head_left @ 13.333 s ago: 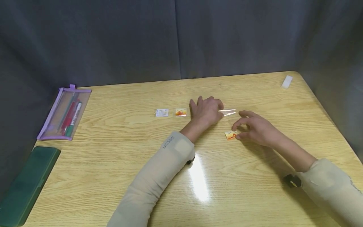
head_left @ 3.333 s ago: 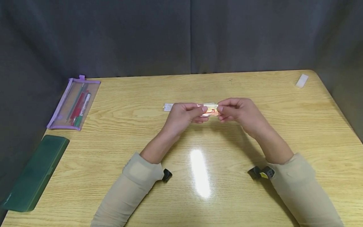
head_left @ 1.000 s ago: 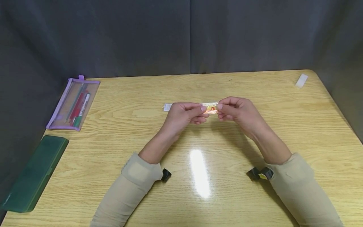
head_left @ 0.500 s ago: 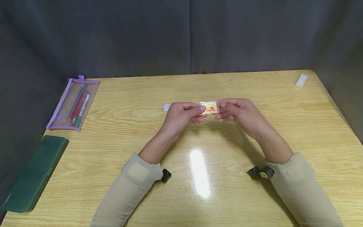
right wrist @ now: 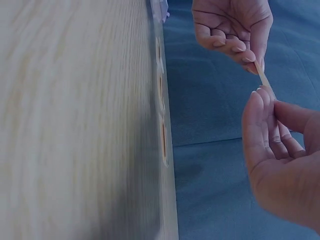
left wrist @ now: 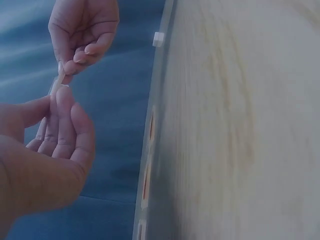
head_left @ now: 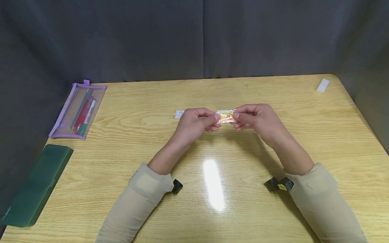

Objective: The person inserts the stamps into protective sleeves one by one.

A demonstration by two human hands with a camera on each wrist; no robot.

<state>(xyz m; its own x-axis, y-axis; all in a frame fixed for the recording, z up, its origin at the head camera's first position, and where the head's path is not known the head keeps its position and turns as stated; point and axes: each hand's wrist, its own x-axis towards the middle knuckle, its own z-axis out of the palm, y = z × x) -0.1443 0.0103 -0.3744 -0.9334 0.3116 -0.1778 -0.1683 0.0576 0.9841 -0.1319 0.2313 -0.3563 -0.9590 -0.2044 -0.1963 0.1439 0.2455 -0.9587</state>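
Observation:
Between both hands, raised over the table, is a small yellow-and-orange stamp (head_left: 226, 116) in a shiny clear plastic sleeve. My left hand (head_left: 196, 125) pinches its left end between thumb and fingers. The right end is pinched the same way by my right hand (head_left: 259, 121). Both wrist views show it edge-on as a thin strip (left wrist: 59, 82) bridging the fingertips. A sleeved white stamp (head_left: 179, 114) lies on the table, partly hidden behind the left hand. More sleeved stamps (right wrist: 163, 137) lie in a row on the table in the wrist views, hidden by the hands from the head.
At the left stand a purple-edged mesh pouch (head_left: 63, 119) holding pens and markers and, nearer, a dark green case (head_left: 36, 185). A white eraser-like block (head_left: 322, 85) sits near the back right corner of the wooden table (head_left: 146, 209). Dark curtains (head_left: 136, 40) hang behind.
Earlier the orange stamp lay loose on the table beside an empty sleeve; now it is held up in the sleeve. Over the last second the sleeve tilts slightly and the right fingers shift their pinch.

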